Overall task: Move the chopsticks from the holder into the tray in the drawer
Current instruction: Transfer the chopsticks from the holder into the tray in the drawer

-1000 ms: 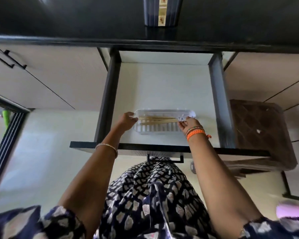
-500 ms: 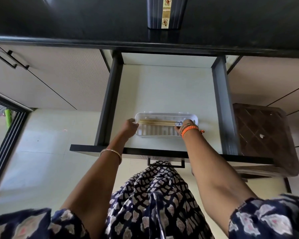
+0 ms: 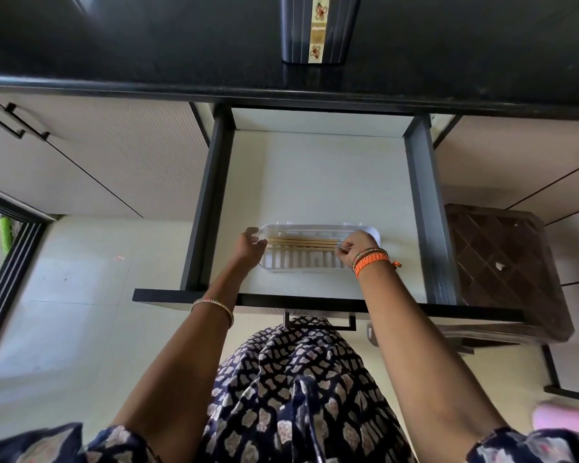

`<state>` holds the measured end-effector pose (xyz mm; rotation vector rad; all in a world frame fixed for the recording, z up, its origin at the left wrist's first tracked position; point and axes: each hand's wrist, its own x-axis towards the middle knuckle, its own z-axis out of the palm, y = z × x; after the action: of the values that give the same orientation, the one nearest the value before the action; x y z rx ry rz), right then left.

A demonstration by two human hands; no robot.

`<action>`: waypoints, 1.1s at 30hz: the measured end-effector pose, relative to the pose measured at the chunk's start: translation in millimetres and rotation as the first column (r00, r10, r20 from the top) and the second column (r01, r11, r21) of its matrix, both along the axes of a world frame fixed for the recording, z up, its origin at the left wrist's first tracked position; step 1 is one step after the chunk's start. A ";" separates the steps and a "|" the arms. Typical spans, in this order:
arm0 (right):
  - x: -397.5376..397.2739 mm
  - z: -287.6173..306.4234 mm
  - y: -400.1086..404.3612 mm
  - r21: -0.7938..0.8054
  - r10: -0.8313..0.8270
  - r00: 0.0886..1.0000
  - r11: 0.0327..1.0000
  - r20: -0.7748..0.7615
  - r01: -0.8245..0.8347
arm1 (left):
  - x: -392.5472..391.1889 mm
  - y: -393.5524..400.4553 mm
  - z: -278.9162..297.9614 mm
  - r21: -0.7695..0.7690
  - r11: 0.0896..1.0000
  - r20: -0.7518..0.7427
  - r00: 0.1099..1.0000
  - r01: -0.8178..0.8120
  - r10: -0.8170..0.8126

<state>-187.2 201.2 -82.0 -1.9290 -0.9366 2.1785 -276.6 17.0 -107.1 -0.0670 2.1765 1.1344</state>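
Several wooden chopsticks (image 3: pixel 301 242) lie side by side along the back of a white slotted tray (image 3: pixel 301 262) in the open drawer (image 3: pixel 315 182). My left hand (image 3: pixel 249 245) is at the tray's left end, fingers curled against its rim. My right hand (image 3: pixel 355 247) rests over the tray's right end, its fingertips pinched on the chopsticks' right tips. The dark chopstick holder (image 3: pixel 320 28) with a gold floral strip stands on the black countertop (image 3: pixel 147 45) above the drawer.
The drawer has dark side rails (image 3: pixel 425 208) and a dark front edge (image 3: pixel 315 302) with a handle. A brown wooden stool (image 3: pixel 502 272) stands right of the drawer. Pale cabinet fronts (image 3: pixel 97 155) flank it; tiled floor (image 3: pixel 81 295) lies below left.
The chopsticks, splayed a second ago, now lie straight and parallel in the tray. My right hand stayed on their right tips; my left hand stayed at the tray's left end.
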 end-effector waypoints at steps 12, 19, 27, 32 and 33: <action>-84.2 137.6 59.2 0.506 0.409 0.868 0.832 -0.283 -0.227 | -80.8 84.9 125.0 0.293 0.946 -0.450 0.893 0.141 0.006; -194.6 203.0 142.6 0.828 0.439 0.879 0.551 -0.184 -0.101 | -181.7 147.4 195.5 0.179 0.953 -0.748 0.663 0.246 -0.031; -319.0 194.4 212.9 0.901 0.429 0.901 0.413 -0.060 -0.136 | -269.5 180.3 189.4 0.050 0.968 -0.831 0.548 0.245 -0.095; -346.6 182.7 230.9 0.879 0.435 0.897 0.454 -0.077 -0.145 | -278.9 191.9 178.1 0.027 0.963 -0.845 0.520 0.270 -0.122; -347.9 181.4 232.8 0.876 0.437 0.895 0.463 -0.093 -0.135 | -279.3 192.6 176.4 0.030 0.963 -0.849 0.515 0.268 -0.117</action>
<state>-535.2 434.0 99.4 -0.9374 -1.9039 1.4914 -555.9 209.6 69.3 0.9976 2.7865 1.3642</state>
